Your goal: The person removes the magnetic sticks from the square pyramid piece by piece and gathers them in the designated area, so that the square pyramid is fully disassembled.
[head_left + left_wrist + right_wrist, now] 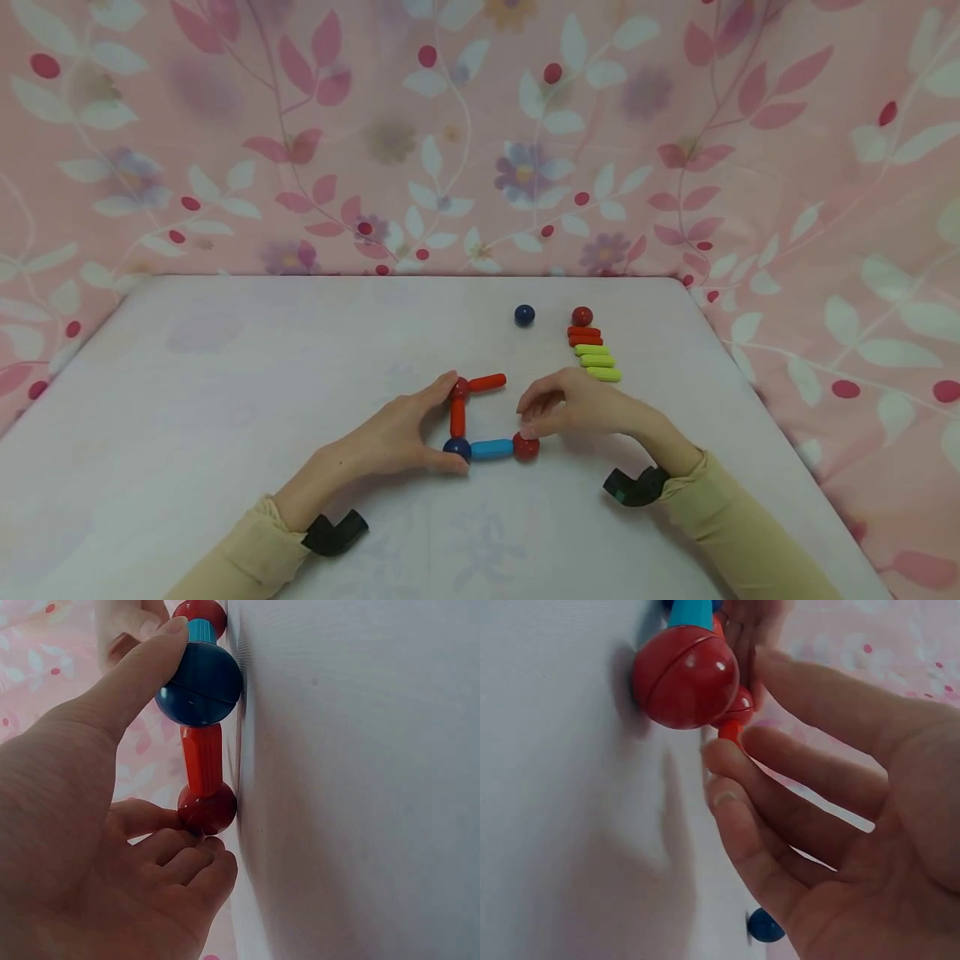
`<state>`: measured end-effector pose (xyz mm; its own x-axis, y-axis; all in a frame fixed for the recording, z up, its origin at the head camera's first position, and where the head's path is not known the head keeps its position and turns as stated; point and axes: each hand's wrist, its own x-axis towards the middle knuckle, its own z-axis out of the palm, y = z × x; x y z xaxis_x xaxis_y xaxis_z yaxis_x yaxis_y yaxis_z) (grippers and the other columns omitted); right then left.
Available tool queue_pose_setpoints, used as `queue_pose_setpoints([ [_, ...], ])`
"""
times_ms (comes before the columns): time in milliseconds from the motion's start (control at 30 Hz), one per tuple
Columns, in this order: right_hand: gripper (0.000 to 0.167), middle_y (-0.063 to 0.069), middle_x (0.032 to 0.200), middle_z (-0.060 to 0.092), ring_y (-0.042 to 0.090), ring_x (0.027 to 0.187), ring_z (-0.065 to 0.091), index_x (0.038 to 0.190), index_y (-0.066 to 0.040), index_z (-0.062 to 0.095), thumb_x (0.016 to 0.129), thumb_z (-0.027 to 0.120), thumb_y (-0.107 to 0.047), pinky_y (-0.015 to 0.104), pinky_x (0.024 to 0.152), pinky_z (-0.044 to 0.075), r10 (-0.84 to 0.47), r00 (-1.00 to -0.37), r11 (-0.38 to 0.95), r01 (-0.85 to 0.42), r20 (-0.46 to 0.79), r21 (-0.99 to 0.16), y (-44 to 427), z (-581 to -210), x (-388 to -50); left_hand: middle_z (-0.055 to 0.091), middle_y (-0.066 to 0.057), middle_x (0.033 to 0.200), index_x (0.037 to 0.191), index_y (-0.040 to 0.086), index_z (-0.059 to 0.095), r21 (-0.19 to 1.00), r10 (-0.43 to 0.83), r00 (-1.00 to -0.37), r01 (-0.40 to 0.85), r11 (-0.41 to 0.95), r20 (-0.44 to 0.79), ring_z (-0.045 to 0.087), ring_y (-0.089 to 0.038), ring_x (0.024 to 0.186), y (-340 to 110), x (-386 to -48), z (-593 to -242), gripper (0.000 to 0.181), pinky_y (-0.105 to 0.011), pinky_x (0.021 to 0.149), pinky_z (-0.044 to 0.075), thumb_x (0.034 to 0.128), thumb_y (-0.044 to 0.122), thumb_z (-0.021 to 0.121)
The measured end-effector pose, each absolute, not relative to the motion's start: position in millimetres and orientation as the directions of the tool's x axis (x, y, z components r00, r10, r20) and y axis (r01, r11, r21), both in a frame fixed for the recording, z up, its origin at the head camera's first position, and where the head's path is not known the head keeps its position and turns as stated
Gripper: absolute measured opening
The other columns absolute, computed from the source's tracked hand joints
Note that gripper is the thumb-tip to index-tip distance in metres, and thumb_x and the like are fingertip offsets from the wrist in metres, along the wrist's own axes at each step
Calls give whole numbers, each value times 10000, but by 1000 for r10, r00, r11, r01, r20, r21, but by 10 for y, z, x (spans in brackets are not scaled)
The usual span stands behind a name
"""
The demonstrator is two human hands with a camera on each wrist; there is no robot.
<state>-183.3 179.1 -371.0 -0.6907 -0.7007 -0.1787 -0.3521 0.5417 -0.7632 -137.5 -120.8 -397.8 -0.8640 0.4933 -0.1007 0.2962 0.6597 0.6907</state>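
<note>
A pink cloth [465, 108] patterned with leaves and flowers is hung across the upper half of the frame, and a white-covered table [225, 400] is spread below it. Just below the middle of the frame, a toy shape [458, 419] made of balls and sticks is laid on the table. In it, a dark blue corner ball [453, 450] is joined by a light blue stick [492, 449] to a red end ball [527, 447] on the right, and by a red stick to a second red ball, from which another red stick is pointed rightward. The shape is gripped at its left side by the left hand [390, 437], with the thumb set at the blue ball and a finger at the upper red ball. The right hand [585, 407] is held close to the red end ball, its fingers loosely bent and nothing grasped. At the upper right of the table, a loose blue ball [524, 315] is placed left of a loose red ball [582, 316], below which two red sticks [585, 340] and three yellow-green sticks [597, 361] are lined up.
</note>
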Motion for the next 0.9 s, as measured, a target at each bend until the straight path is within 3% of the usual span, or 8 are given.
queue_pose_setpoints([
  [167, 340, -134, 980, 704, 150, 927, 629, 1115, -211, 741, 821, 830, -356, 295, 816, 545, -725, -643, 573, -363, -247, -735, 1753, -3782, -1806, 290, 50, 1630, 1602, 164, 231, 689, 491, -865, 294, 663, -103, 300, -206, 1500, -1207, -1375, -3979, 1180, -512, 1178, 324, 691, 578, 858],
  [367, 362, -173, 1008, 686, 107, 935, 617, 1130, -229, 738, 814, 833, -379, 283, 848, 539, -758, -614, 559, -435, -222, -706, 1719, -3838, -1793, 286, 55, 1632, 1602, 169, 229, 687, 492, -864, 295, 664, -104, 299, -205, 1500, -1210, -1378, -3976, 1179, -510, 1176, 328, 692, 579, 856],
  [667, 285, -131, 958, 680, 145, 891, 606, 1106, -207, 732, 854, 801, -321, 272, 786, 524, -741, -653, 551, -455, -158, -700, 1702, -3850, -1800, 292, 41, 1629, 1602, 158, 224, 687, 488, -867, 293, 666, -104, 302, -206, 1498, -1209, -1377, -3977, 1190, -505, 1178, 326, 688, 587, 855],
  [900, 321, -100, 975, 687, 160, 894, 600, 1126, -172, 731, 856, 799, -332, 289, 797, 522, -748, -649, 529, -457, -138, -715, 1707, -3871, -1809, 299, 31, 1627, 1604, 154, 217, 684, 483, -869, 288, 670, -107, 304, -211, 1498, -1203, -1371, -3974, 1197, -507, 1179, 324, 688, 586, 856],
])
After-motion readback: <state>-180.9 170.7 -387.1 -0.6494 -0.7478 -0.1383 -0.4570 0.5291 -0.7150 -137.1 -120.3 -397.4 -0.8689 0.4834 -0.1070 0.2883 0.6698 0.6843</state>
